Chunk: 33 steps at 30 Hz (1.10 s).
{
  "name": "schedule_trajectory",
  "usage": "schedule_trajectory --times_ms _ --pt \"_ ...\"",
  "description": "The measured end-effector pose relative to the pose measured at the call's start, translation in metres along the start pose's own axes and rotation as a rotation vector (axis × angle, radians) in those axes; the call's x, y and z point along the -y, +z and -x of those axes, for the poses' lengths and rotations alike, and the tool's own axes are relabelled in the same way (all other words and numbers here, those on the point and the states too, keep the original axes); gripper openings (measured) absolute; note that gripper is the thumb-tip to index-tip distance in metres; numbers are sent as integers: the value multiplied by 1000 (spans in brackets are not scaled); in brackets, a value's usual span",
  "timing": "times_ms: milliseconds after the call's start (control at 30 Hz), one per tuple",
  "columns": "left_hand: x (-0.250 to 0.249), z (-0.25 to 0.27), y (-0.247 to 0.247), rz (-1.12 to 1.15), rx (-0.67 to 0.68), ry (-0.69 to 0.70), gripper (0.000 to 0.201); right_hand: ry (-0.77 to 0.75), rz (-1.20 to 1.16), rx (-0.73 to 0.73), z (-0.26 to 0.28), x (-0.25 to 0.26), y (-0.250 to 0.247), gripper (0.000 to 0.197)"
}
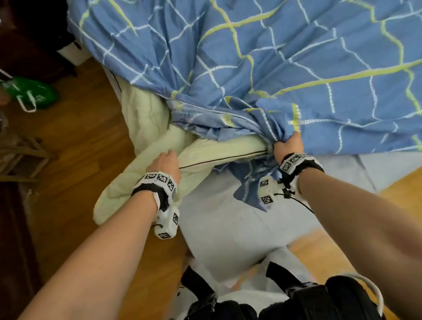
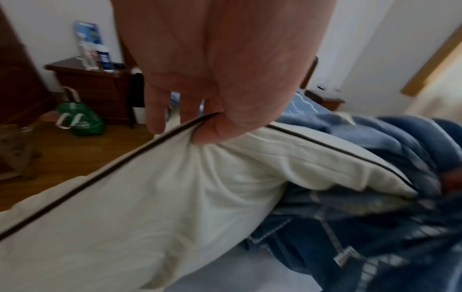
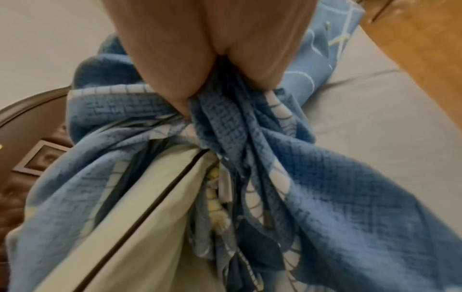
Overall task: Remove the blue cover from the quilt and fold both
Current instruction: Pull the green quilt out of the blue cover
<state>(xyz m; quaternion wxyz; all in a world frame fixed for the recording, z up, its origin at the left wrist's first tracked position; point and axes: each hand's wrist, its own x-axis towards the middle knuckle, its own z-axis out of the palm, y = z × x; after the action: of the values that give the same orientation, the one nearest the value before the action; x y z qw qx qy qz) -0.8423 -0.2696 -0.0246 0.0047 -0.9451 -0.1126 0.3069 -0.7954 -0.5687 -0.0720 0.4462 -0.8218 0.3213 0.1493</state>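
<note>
Across the bed filling the frame's upper right, my left hand (image 1: 165,162) pinches the pale cream quilt's (image 1: 133,185) piped edge while my right hand (image 1: 288,145) clutches the bunched blue line-patterned cover (image 1: 296,43); mid-removal, I judge: next, pull them apart.

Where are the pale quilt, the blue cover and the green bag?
quilt (image 1: 124,181), head view, pulled-out corner.
blue cover (image 1: 296,43), head view, spread top surface.
green bag (image 1: 34,92), head view, body on floor.

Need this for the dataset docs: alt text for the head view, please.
Seen from above, the left hand grips the cream quilt while the right hand bunches the blue cover, over a bed beside a wooden floor.
</note>
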Motion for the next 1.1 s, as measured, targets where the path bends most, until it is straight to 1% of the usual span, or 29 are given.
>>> schedule_trajectory --times_ms 67,133,167,200,233,267,300,333,367,400,433,467,500,567,667,733,800,933,1000,1100 --pt "-31 -7 9 7 -35 87 59 -3 -40 55 -4 -1 11 34" --pt "-74 -13 21 -46 -88 229 82 -24 -68 92 -7 -1 17 37" --pt "-96 -15 28 -71 -109 273 89 -38 -94 103 -8 -1 16 40" --pt "-115 -16 34 -87 -119 283 94 -56 -120 113 -11 -2 16 41" --pt "-131 -21 43 -98 -130 265 93 -53 -139 122 -13 -2 13 39" --pt "-144 -26 49 -95 -158 244 86 -46 -170 137 -14 -2 11 38" --pt "-154 -29 51 -112 -202 227 70 -40 -182 161 -15 -3 8 41" --pt "-161 -32 52 -138 -251 222 50 -47 -185 194 -16 -5 5 51" --pt "-167 -35 51 -173 -283 220 42 -65 -139 246 -17 -9 3 59" --pt "-170 -37 51 -221 -239 245 40 -101 -70 297 -18 -15 2 64" --pt "-173 -37 49 -226 -174 280 36 -132 35 334 -19 -21 3 64" --pt "-173 -34 45 -209 -136 305 33 -153 132 354 -17 -23 2 62" --pt "-172 -31 40 -163 -149 313 30 -163 201 339 -15 -24 2 57" --pt "-165 -20 32 -50 -178 313 26 -197 256 236 -13 -22 1 48" --pt "-145 -1 21 1 -182 333 21 -213 210 80 -6 -16 -5 49" --pt "-125 14 6 19 -211 318 17 -217 167 27 -4 -12 -13 51" --pt "-100 28 -7 40 -250 293 17 -232 192 1 -2 -6 -21 52" --pt "-30 52 -20 90 -275 146 15 -245 314 -58 3 8 -30 49" --pt "6 60 -15 112 -279 65 14 -266 361 -66 9 13 -25 50" --pt "43 71 3 132 -258 -66 17 -297 328 -27 25 22 -10 53"
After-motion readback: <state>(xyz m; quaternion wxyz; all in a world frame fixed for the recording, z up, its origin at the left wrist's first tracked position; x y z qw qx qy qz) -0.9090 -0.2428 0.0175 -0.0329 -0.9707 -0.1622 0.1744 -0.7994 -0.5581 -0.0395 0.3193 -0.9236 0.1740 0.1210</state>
